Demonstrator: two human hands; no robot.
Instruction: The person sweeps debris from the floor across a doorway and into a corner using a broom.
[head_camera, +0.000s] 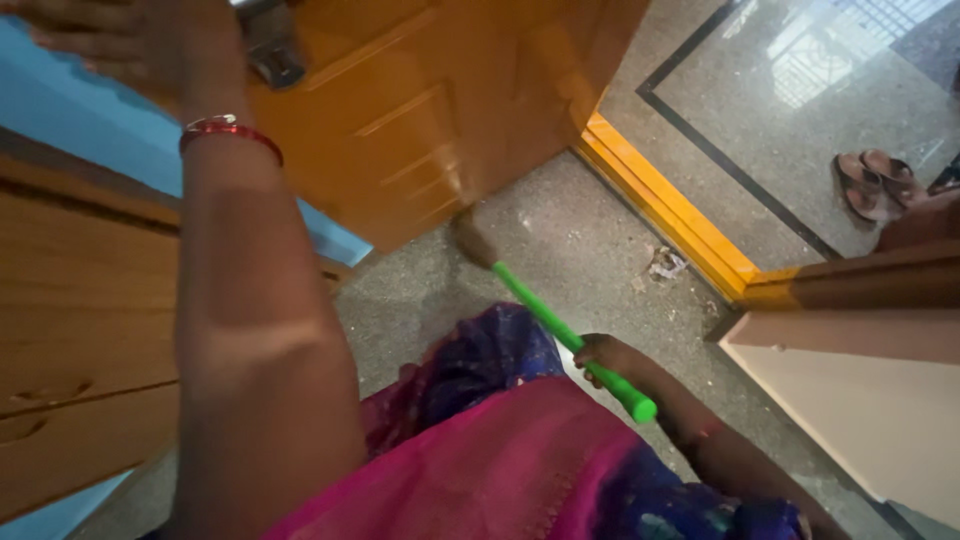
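Sweeping at the doorway, right hand (605, 355) closed around the green broom (560, 330) handle.
Left hand (110, 45) rests spread near the door (420, 110); bristles meet floor (570, 240) beside it. Debris (665, 263) by the yellow threshold (665, 205) remains unswept.

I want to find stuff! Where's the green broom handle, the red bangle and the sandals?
green broom handle (560, 325), head view, middle of the stick.
red bangle (228, 128), head view, front of the band.
sandals (878, 183), head view, straps of the pair.
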